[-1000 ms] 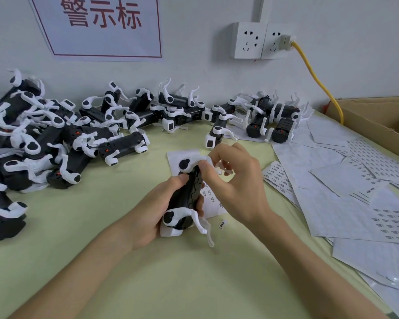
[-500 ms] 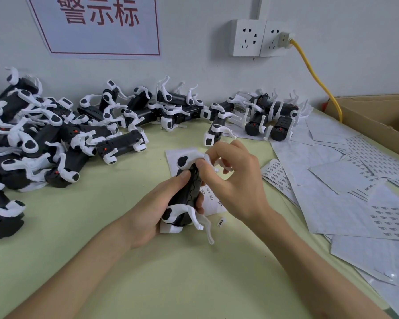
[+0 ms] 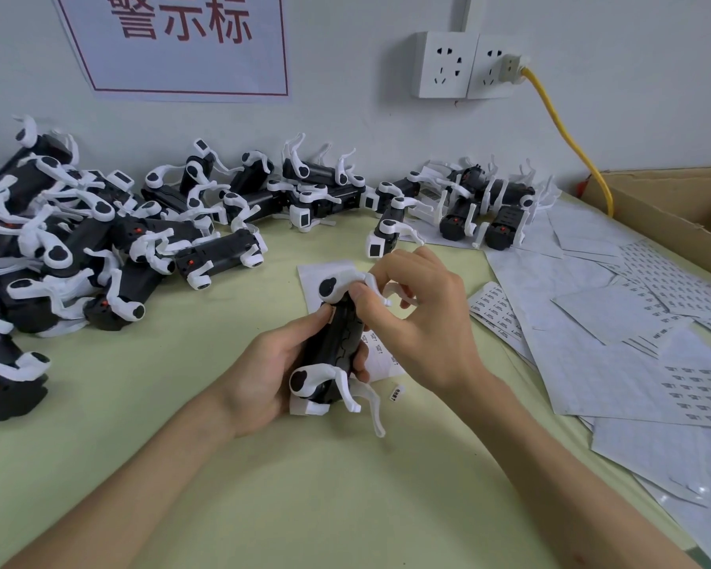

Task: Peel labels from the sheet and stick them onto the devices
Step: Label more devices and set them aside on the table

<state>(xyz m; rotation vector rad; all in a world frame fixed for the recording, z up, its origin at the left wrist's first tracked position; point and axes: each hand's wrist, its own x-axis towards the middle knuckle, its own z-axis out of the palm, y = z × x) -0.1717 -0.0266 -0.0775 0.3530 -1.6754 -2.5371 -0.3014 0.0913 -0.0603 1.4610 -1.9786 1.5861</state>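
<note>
The black-and-white device [image 3: 339, 338] is held just above the middle of the pale green counter [image 3: 304, 494]. The left hand [image 3: 259, 375] is wrapped round its black body with the thumb lying on the upper part. The right hand [image 3: 427, 322] pinches the white piece at its far end between thumb and forefinger. Under the device lies a small label sheet [image 3: 310, 273], mostly hidden by both hands. One loose label [image 3: 397, 393] lies on the counter just beside it.

To the left is a heaped pile of devices [image 3: 79, 240], and a looser row of devices [image 3: 325, 190] runs along the wall. More sheets [image 3: 592, 351] lie overlapping to the right, some bare and some carrying rows of small dark labels too fine to read. Beyond them stands a cardboard box [image 3: 674, 207].

On the wall, a white sign [image 3: 181, 55] with a red border reads "警示标" in red. To the right of it are two sockets [image 3: 444, 63], and a yellow cable [image 3: 567, 137] is plugged into the right one.
</note>
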